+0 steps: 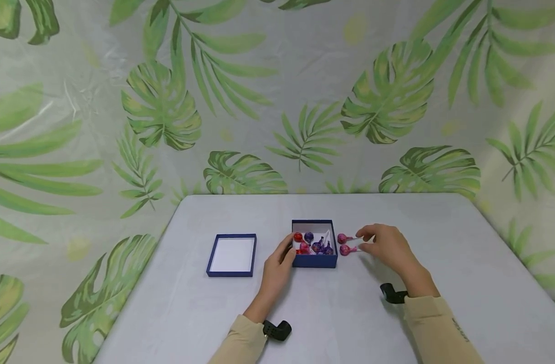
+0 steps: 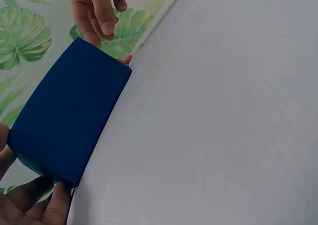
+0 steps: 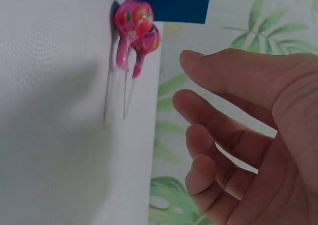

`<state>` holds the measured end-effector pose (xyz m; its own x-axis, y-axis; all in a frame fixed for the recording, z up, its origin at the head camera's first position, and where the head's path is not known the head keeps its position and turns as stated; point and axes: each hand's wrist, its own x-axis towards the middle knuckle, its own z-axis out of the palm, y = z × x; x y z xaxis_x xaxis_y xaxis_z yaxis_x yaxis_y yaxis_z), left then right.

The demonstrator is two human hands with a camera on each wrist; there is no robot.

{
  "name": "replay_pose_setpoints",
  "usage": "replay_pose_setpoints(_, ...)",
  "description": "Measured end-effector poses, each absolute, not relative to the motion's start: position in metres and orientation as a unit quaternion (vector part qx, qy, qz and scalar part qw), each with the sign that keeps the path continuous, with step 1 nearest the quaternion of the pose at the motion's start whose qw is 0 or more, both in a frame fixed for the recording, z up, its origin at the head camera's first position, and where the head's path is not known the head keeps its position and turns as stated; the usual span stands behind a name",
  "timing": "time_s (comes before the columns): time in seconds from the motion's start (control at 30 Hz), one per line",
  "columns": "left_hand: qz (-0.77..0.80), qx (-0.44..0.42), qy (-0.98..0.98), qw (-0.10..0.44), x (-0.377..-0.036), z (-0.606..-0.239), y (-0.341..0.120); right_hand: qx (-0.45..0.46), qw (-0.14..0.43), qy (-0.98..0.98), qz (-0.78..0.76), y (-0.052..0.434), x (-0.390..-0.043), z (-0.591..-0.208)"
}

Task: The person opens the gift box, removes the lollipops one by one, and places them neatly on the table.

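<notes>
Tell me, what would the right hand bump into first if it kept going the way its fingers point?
Probably the two pink lollipops lying on the table: the right hand points left at them, with the blue box just beyond. Its height above them is hard to judge.

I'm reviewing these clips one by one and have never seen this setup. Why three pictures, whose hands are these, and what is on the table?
No machine here: a person works with bare hands and wears three cameras. The wide picture comes from the head, looking down at the grey table; the other two come from the wrists, so they look tilted and very close.

On the table stands an open blue box with red and purple lollipops inside. Its lid lies apart, further left, inside up. Two pink lollipops lie just right of the box.

The left hand holds the box at its left side. The right hand hovers by the pink lollipops' sticks; the right wrist view shows its fingers relaxed and holding nothing.
</notes>
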<state>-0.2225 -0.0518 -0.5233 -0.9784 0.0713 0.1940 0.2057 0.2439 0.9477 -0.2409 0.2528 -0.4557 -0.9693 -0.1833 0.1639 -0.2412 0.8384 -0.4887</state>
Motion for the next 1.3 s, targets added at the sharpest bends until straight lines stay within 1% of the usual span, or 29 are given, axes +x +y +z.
replay_pose_setpoints(0.27,-0.614,-0.087,-0.783,0.053,-0.222,-0.526,-0.051,0.124,0.05,-0.956,0.261,0.237,-0.238,-0.446)
replay_pose_setpoints(0.6,-0.615,-0.086,-0.782,0.055,-0.223,-0.523,-0.05,0.157,0.043,-0.945,0.285,0.213,-0.244,-0.431)
replay_pose_setpoints(0.8,-0.611,-0.083,-0.785,0.053,-0.222,-0.523,-0.05,0.18,0.019,-0.938,0.295,0.2,-0.25,-0.433)
replay_pose_setpoints(0.97,-0.611,-0.084,-0.785,0.052,-0.222,-0.524,-0.05,0.217,0.004,-0.933,0.288,0.191,-0.258,-0.435)
replay_pose_setpoints(1.2,-0.61,-0.084,-0.787,0.051,-0.222,-0.523,-0.051,0.265,-0.045,-0.925,0.268,0.18,-0.269,-0.437)
replay_pose_setpoints(1.3,-0.609,-0.085,-0.787,0.051,-0.222,-0.523,-0.052,0.27,-0.051,-0.928,0.25,0.176,-0.271,-0.439)
